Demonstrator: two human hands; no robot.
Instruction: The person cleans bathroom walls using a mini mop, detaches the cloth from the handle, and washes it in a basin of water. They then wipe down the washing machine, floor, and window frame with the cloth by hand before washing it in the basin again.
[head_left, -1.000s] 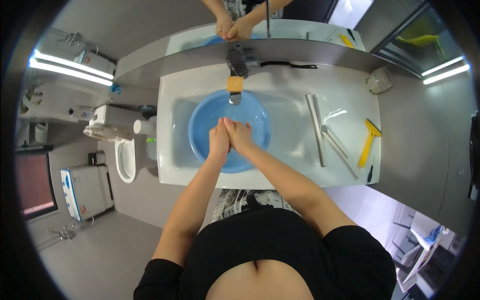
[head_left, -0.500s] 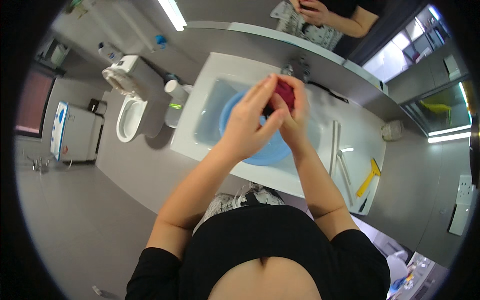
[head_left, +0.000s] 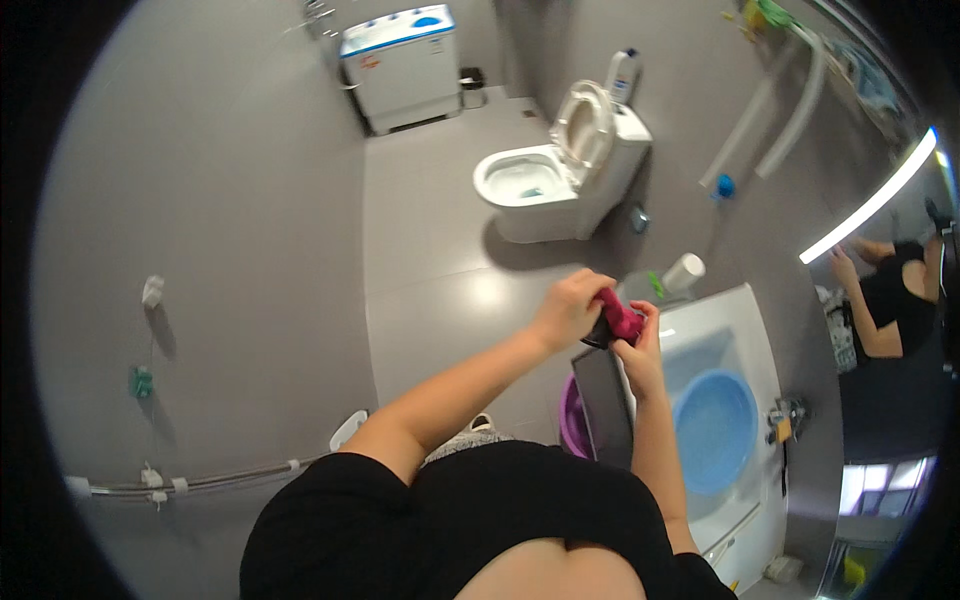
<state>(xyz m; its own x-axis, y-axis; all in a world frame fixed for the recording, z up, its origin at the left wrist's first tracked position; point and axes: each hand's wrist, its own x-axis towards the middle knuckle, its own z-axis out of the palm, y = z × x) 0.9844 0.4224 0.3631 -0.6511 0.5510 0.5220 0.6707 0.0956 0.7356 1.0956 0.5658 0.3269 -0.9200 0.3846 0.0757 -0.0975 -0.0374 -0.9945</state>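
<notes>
**Pink-red bundle (head_left: 622, 318) being gripped right of mid-frame, partly covered by fingers**

Left hand (head_left: 573, 308): reaching in from the lower left, fingers closing on the bundle's left end. Its fingertips are partly disappearing behind the material, so exact contact is staying unclear.

Right hand (head_left: 640, 350): coming up from below, thumb pressing at the near side, fingers curling around the right end. Also clamping on the bundle.

The bundle is looking soft and folded; its underside is hiding. A black patch (head_left: 598, 335) is showing just under the left fingers; cannot tell whether it is belonging to the bundle or is a separate thing.

Below the hands, a dark grey panel (head_left: 605, 405) is standing by the sink's front and covering much of a purple tub (head_left: 572, 420); only the tub's left part is showing.

Right of frame: blue basin (head_left: 716, 380) sitting inside the white sink (head_left: 746, 315); its contents are hard to make out. Right forearm is crossing the sink's left edge. Tap (head_left: 790, 412) is blurring, a yellow-orange block (head_left: 783, 431) showing against it. Mirror (head_left: 890, 400) at the far right is reflecting the person, the dark lens rim cutting it off.

Upper middle: toilet (head_left: 545, 208) standing with lid up. A shoe (head_left: 482, 423) is barely peeking out above the black top (head_left: 540, 500).
</notes>
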